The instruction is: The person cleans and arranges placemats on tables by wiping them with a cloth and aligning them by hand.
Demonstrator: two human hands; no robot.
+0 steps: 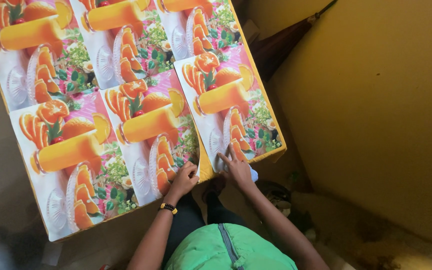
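- The printed mat (pixel 228 107) at the near right corner of the table (pixel 271 152) is the thing both hands work on; it shows orange slices, a glass of juice and a glass dish.
- It lies flat, its near edge right along the table's yellow rim, its left edge meeting the neighbouring mat (pixel 151 135).
- The right hand (pixel 236 167) presses down on the near edge of this mat with fingers (pixel 224 159) spread and flat; it grips nothing, only pins the sheet.
- The left hand (pixel 185 179) rests at the seam between the two mats, fingers curled in; whether it pinches an edge there cannot be told.
- A bit of pale cloth or paper (pixel 253 175) peeks out beside the right hand, hard to make out.
- To do this well, the flat hand would seem best kept low and sliding outward, so the sheet stays square to its neighbour and does not ride over the rim.
- The left wrist wears a dark beaded bracelet (pixel 168 207).
- More mats of the same print cover the far and left parts of the table.
- Near the person is a green garment (pixel 226 247); to the right is a yellow wall (pixel 376 100).
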